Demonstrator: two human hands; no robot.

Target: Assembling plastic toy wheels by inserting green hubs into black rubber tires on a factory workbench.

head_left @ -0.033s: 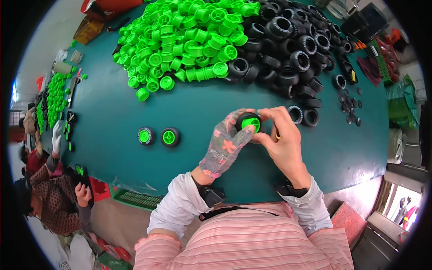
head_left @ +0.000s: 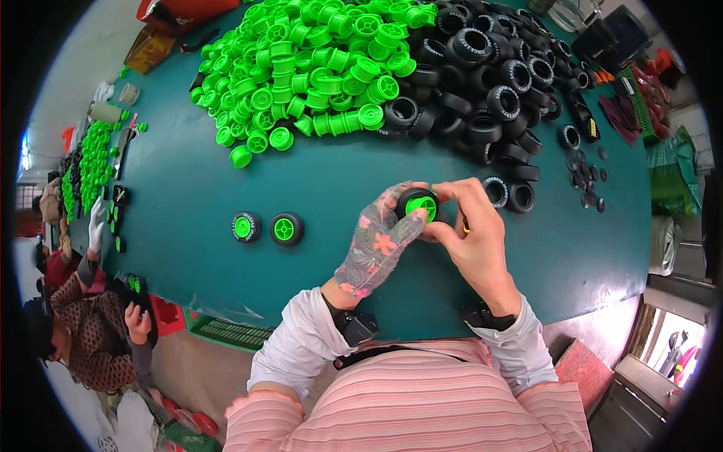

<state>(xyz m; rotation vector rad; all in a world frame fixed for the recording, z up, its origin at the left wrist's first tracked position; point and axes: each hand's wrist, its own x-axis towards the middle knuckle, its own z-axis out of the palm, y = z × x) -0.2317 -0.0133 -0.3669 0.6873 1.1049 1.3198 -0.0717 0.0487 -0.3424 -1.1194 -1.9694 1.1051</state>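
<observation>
My left hand (head_left: 376,245), in a grey flowered glove that leaves the fingertips bare, is closed around a small black tyre (head_left: 405,201) with a bright green wheel rim (head_left: 422,204) in its opening. The left thumb lies against the green rim. From the other side my bare right hand (head_left: 478,230), with a ring on one finger, grips the same tyre between thumb and fingers. The tyre's underside is hidden by my hands. To the left on the table lie two wheels with green rims in black tyres, one wheel (head_left: 245,227) beside the other wheel (head_left: 287,229).
A heap of green rims (head_left: 294,71) covers the far middle of the green table (head_left: 181,181). Right of it lies a pile of black tyres (head_left: 482,128). Small dark discs (head_left: 584,177) are scattered at the right. Another person (head_left: 98,331) works at the left edge.
My hands and the tyre with its rim stay in place. At the left, a white-gloved hand of another person has shifted slightly upward.
</observation>
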